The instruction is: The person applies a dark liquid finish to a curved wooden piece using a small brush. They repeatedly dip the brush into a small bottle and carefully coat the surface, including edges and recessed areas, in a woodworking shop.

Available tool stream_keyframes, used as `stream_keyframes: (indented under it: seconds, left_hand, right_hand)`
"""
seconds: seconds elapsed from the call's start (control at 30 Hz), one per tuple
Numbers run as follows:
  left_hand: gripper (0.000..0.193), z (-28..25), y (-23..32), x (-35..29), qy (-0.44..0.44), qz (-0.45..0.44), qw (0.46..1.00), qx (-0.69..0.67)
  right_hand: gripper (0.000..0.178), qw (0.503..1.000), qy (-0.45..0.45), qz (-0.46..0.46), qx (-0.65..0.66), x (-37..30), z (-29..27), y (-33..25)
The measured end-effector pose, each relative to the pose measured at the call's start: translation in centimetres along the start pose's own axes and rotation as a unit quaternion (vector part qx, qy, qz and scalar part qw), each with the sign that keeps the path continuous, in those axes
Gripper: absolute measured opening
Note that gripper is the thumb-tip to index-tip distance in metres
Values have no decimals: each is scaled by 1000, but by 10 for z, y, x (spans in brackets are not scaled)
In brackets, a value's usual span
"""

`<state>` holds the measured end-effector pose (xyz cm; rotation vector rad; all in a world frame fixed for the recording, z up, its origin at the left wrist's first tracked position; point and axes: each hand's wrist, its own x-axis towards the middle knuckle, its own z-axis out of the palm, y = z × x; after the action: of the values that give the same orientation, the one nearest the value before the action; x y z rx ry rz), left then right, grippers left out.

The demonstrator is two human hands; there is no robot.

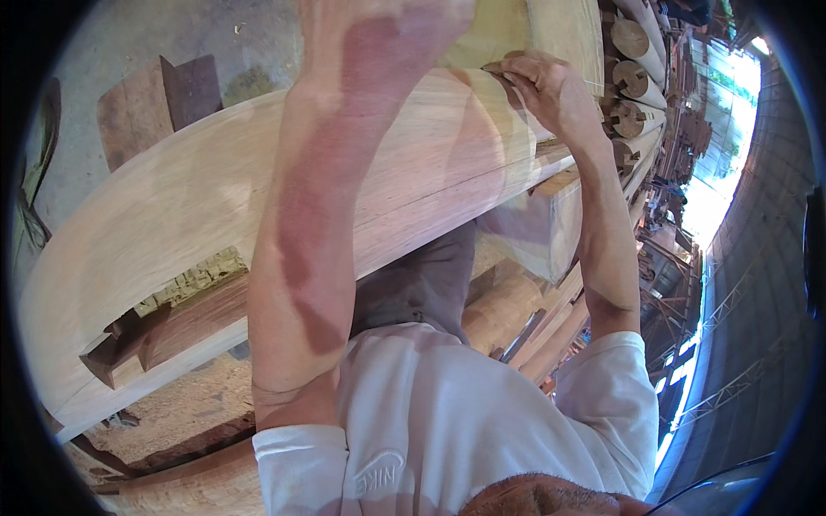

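Pressing flat on top of broad pale curved timber beam [172,206]: left hand [379,26], fingers cropped, spread unclear. Pinching small brown wooden piece [499,64] at beam's far edge: right hand [542,90], fingers nearly closed. Likely risk: piece slipping, splinters off raw wood.

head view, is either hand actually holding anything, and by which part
Cannot be told for sure: both the left hand and the right hand rest against the big wooden beam, fingers partly hidden.
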<state>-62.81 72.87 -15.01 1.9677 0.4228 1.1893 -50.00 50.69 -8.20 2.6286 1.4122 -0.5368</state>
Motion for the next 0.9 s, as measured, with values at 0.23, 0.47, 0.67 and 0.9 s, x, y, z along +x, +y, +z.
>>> stream_keyframes:
  seconds: [0.23,0.47,0.67,0.9]
  left_hand:
    - [60,15,-5,-14,129,18,988,-86]
    - [63,14,-8,-14,96,80,991,49]
    - [61,19,-9,-16,107,87,990,16]
    - [46,18,-5,-8,160,110,981,3]
  right_hand:
    - [18,998,-13,8,-63,-4,0,-7]
    - [21,997,11,-12,-82,-18,-2,-9]
    - [13,995,22,13,-94,-25,-6,-17]
    - [12,996,34,38,-78,-28,-12,-23]
